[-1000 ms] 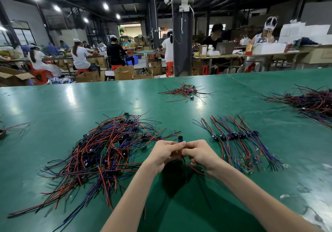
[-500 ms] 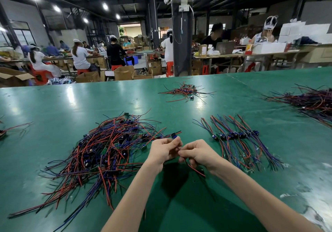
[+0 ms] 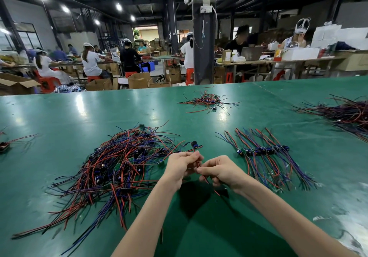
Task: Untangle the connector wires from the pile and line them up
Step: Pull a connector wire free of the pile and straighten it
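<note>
Head view, looking down over two bare forearms at a green surface (image 3: 59,117). The left hand (image 3: 182,164) and right hand (image 3: 221,172) are close together, inward from the middle of the near edge. Both pinch one red connector wire (image 3: 198,163) with curled fingers. Its blue connector (image 3: 194,145) sticks up just beyond the left hand. A tangled pile (image 3: 119,167) of red, blue and black wires lies just left of the hands. A lined-up row (image 3: 264,155) lies to their right. A small bundle (image 3: 207,101) sits near the far edge and a larger bundle (image 3: 346,115) at the right edge.
</note>
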